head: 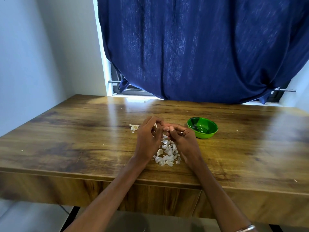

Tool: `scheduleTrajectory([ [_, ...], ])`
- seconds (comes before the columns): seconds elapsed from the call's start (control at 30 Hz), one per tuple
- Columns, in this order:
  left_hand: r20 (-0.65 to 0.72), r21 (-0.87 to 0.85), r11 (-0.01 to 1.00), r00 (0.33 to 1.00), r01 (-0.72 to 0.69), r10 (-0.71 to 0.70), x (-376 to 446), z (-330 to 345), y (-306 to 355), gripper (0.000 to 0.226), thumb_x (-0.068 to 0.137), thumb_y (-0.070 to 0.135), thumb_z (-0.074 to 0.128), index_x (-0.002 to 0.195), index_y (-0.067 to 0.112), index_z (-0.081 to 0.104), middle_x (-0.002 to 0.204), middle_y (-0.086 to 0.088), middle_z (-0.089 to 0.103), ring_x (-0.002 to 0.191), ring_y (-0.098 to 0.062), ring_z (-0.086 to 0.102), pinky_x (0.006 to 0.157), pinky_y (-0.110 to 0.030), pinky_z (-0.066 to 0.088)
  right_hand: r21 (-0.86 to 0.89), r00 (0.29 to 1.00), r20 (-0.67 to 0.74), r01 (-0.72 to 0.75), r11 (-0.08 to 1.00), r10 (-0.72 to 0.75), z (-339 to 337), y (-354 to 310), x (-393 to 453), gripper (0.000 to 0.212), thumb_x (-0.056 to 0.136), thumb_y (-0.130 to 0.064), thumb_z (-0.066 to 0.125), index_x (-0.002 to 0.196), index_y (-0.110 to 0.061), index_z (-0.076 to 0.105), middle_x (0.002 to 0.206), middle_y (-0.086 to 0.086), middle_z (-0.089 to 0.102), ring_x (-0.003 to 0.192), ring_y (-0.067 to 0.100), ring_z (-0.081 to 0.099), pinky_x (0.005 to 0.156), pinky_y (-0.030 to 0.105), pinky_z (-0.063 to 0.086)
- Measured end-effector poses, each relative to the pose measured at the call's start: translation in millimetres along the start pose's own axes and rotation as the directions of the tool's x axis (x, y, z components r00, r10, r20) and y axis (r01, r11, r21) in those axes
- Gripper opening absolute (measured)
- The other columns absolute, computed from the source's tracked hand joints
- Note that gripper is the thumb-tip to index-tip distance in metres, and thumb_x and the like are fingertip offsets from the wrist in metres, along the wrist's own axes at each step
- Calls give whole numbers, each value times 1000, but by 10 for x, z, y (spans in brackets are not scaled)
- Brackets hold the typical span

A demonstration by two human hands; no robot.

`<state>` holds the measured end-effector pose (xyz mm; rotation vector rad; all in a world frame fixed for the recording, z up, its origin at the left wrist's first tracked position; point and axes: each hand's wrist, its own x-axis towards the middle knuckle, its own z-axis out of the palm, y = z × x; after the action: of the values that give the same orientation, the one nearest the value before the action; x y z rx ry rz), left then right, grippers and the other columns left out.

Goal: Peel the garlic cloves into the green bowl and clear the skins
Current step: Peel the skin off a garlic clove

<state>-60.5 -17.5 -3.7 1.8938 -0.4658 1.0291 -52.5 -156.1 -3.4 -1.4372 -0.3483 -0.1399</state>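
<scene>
Both hands, left hand (pixel 148 133) and right hand (pixel 179 135), are pinching a garlic clove (pixel 155 125) in a narrow grip (skins (pixel 167 154) are lying beneath, green bowl (pixel 202 127) nearby).

We see both forearms bare, no sleeves; a ring (pixel 181 133) on a right hand (pixel 179 135) finger, a metallic bangle (pixel 245 229) at that wrist.

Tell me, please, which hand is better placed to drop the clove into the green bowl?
Probably the right hand: the green bowl sits just beside it, while the left hand is farther away.
</scene>
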Motion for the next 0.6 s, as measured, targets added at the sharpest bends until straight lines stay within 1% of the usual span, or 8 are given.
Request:
scheduleTrajectory([
  [0.03,-16,-25,999,1000,23,-23,1,0,-9,6,92,8,71,95,7,66,95,-1,62,76,-10,61,65,-12,44,26,1000,16,-2,1000,2,-4,2,2,26,99,0,58,105,-18,75,95,5,79,87,15,70,81,30,57],
  [0.1,-48,-76,994,996,75,-78,2,0,-16,7,92,10,72,94,8,65,95,-1,63,74,-14,63,62,-17,48,83,999,38,-18,996,14,-11,-12,3,29,98,5,57,106,-16,75,98,6,79,91,19,70,86,31,59],
  [0.17,-51,-121,986,992,111,-118,-2,-1,-16,8,92,12,72,93,9,64,92,-2,65,69,-17,65,58,-25,52,75,999,52,-7,997,3,-12,-27,2,28,94,6,62,106,-16,75,101,5,79,95,21,72,90,34,59],
  [0.23,-44,-134,985,992,108,-114,-6,1,-17,10,92,16,72,92,9,65,89,-1,67,68,-17,66,56,-31,54,39,999,45,21,999,-22,-4,-35,-3,26,90,4,69,104,-17,75,102,2,79,98,19,74,89,35,60],
  [0.37,-45,-114,991,996,71,-76,-1,8,17,11,90,14,74,92,6,67,92,-2,67,73,-13,66,59,-28,57,-21,995,-17,99,995,-99,8,-35,-9,21,86,-2,76,98,-20,76,98,-2,79,95,17,76,78,28,60],
  [0.43,-35,-138,988,996,75,-80,2,5,35,9,91,12,72,93,4,67,94,-3,66,69,-12,66,56,-29,57,-33,992,-45,120,992,-121,5,-28,-6,19,85,-3,77,98,-17,77,95,-2,80,93,16,76,78,27,60],
  [0.53,0,-186,979,996,89,-91,-10,-9,42,6,92,5,70,96,7,67,95,-2,69,61,-15,67,51,-32,56,6,989,-68,128,992,-127,-5,-17,-1,17,86,-1,75,102,-7,75,93,7,79,92,22,77,81,31,61],
  [0.6,28,-195,976,996,93,-89,-22,-14,60,12,91,1,70,99,8,65,97,-1,69,62,-16,68,51,-27,55,35,991,-60,125,992,-123,-6,-20,0,16,86,-1,74,102,-5,74,90,11,79,89,23,77,79,30,61],
])
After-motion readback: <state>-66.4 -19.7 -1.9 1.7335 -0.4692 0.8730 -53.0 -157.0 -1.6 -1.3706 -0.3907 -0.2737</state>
